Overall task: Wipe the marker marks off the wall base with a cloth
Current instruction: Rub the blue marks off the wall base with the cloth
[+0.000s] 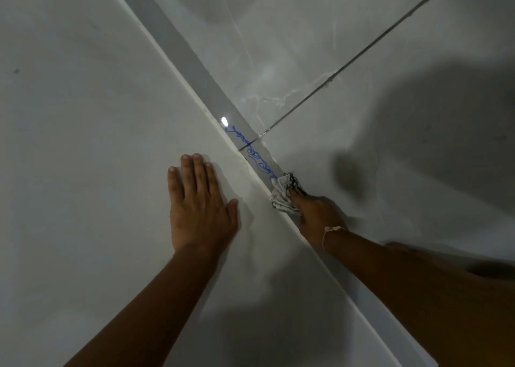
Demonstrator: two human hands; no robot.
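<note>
The right hand [315, 213] is clamped on a crumpled grey-white cloth [282, 192]; its fingertips are buried in the folds and cannot be made out. The cloth is pressed against the grey wall base [192, 60] at the near end of the blue marker marks [257, 157], covering whatever lies beneath it. The visible scribble runs along the base from the cloth toward a bright glare spot [224, 121]. The left hand [199, 202] lies flat on the white wall [83, 116], fingers together, thumb spread, holding nothing. A thin string bracelet [331, 231] circles the right wrist. Dark shadows obscure much of the marbled floor tiles [306, 46], and the lower right corner is too dim to read.
</note>
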